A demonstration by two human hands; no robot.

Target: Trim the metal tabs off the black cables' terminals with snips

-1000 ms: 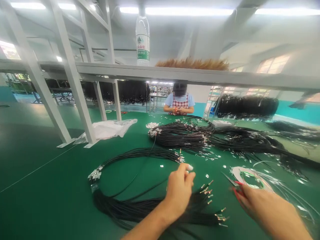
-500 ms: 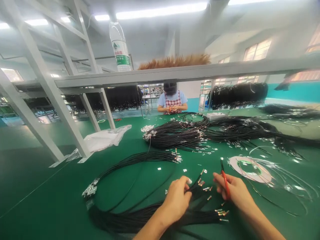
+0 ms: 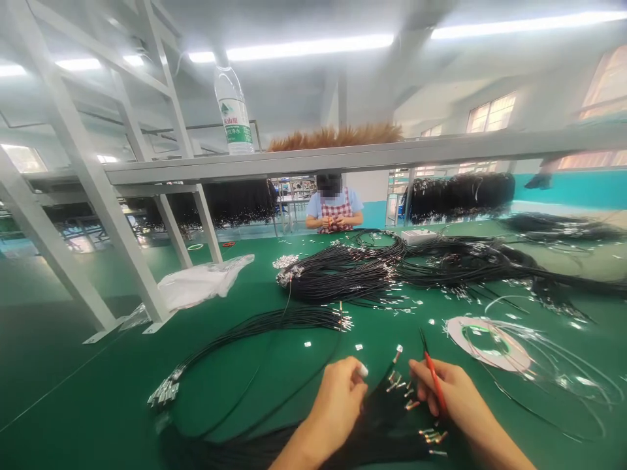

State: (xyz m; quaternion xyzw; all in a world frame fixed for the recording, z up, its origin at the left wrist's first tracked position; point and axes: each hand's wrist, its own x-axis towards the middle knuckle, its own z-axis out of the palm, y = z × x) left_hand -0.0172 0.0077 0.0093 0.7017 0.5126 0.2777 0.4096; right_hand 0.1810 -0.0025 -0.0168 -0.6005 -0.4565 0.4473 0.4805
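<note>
My left hand (image 3: 339, 399) is closed over black cables (image 3: 379, 408), its fingers curled. Something white covers one of its fingertips. One cable end (image 3: 396, 356) stands up just right of that hand, with a small white piece at its tip. In my right hand (image 3: 455, 390) is a slim red tool (image 3: 434, 378) with thin dark tips, apparently tweezers, pointing up and away from me. Several metal cable terminals (image 3: 431, 436) lie below and between the hands. How the left fingers meet the cables is partly hidden.
A looped cable bundle (image 3: 225, 339) lies at left on the green table (image 3: 98, 391). Bigger cable heaps (image 3: 337, 277) lie beyond. A white reel (image 3: 458, 333) with clear strands is at right. A metal rack (image 3: 132, 261) and plastic bag (image 3: 206, 282) stand left; a co-worker (image 3: 336, 209) sits opposite.
The view has tilted up and shifted slightly. My right hand with the red tweezers has come a little nearer the upright cable end; my left hand keeps its closed pose.
</note>
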